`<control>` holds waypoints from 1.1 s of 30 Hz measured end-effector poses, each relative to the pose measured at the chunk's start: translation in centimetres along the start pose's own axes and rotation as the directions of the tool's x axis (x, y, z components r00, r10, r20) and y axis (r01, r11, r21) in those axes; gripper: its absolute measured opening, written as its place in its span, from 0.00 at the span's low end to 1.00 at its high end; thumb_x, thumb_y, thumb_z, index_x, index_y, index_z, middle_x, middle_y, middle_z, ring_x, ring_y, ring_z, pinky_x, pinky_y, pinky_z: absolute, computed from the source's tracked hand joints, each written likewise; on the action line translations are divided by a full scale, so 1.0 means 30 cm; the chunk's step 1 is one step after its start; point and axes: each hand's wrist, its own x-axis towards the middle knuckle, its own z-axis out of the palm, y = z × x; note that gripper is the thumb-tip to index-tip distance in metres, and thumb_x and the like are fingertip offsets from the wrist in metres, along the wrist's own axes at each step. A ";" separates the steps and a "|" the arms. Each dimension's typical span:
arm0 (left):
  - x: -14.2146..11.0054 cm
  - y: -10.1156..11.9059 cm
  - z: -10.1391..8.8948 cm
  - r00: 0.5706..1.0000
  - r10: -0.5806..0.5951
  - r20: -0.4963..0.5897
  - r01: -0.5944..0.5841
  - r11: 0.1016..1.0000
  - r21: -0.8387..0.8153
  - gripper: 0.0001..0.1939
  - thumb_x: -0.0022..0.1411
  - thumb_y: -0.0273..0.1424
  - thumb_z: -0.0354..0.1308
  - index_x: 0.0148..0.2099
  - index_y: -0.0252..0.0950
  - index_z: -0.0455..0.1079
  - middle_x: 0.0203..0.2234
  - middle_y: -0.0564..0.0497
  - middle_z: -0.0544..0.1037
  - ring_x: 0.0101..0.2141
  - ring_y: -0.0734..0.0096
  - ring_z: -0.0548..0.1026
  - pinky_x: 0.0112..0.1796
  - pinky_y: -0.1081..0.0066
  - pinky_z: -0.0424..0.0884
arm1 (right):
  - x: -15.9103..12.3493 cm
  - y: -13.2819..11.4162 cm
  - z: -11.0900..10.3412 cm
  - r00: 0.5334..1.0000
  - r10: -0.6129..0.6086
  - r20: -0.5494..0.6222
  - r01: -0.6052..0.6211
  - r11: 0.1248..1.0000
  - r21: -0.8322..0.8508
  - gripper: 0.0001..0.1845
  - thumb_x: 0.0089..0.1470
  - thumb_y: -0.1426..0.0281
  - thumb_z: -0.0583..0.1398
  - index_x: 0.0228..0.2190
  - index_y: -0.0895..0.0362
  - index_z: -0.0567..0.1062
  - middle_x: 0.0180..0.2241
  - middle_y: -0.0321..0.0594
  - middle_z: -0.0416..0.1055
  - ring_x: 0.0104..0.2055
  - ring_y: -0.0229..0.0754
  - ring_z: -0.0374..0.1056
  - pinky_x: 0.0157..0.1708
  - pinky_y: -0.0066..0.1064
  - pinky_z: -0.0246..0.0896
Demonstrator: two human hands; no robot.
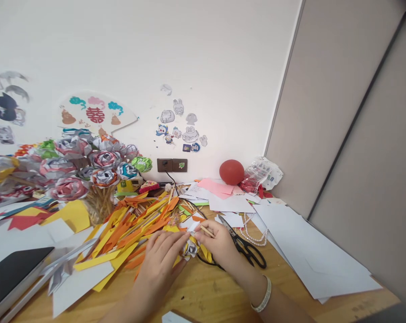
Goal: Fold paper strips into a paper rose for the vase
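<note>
Low over the wooden table (203, 296), my two hands meet around a small white and yellow paper flower (189, 249). The fingers of my left hand (164, 253) close on the flower from the left, some of it hidden behind them. My right hand (218, 242), with a bracelet at the wrist, has its thumb and forefinger pinched at a white paper strip (193, 226) on the flower. A thin wooden stick (207, 231) is also in the right hand's fingers. Black-handled scissors (245, 246) lie just right of that hand.
Yellow and orange paper strips (122, 233) are heaped on the left, before a bunch of paper roses (105, 159). White sheets (310, 255) and a bead string (255, 237) lie right. A red balloon (231, 172) sits by the wall; a dark flat device (16, 278) is at front left.
</note>
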 end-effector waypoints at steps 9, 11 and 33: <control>0.003 0.006 -0.005 1.000 -0.015 0.008 0.015 1.000 -0.017 0.18 0.59 0.22 0.53 0.52 0.36 0.64 0.39 0.44 0.79 0.39 0.61 0.75 0.44 0.59 0.61 | -0.003 0.005 0.002 0.999 0.029 -0.018 -0.028 0.998 0.060 0.13 0.47 0.62 0.62 0.33 0.57 0.68 0.29 0.38 0.71 0.31 0.40 0.69 0.31 0.29 0.64; 0.008 0.012 -0.009 0.999 -0.034 -0.007 0.034 0.999 -0.008 0.17 0.60 0.23 0.53 0.52 0.36 0.64 0.39 0.44 0.79 0.38 0.61 0.75 0.43 0.59 0.61 | -0.018 -0.006 0.001 0.997 -0.062 -0.039 0.058 0.994 -0.095 0.12 0.53 0.64 0.57 0.38 0.57 0.67 0.29 0.38 0.71 0.30 0.40 0.69 0.28 0.28 0.63; 0.019 0.008 -0.008 0.997 -0.044 -0.068 0.043 0.999 -0.023 0.12 0.62 0.26 0.52 0.49 0.36 0.67 0.37 0.45 0.80 0.36 0.63 0.75 0.42 0.61 0.60 | -0.045 -0.029 0.000 0.778 -0.564 0.275 0.526 0.347 -0.776 0.12 0.60 0.72 0.49 0.28 0.56 0.69 0.27 0.40 0.68 0.30 0.42 0.62 0.29 0.32 0.54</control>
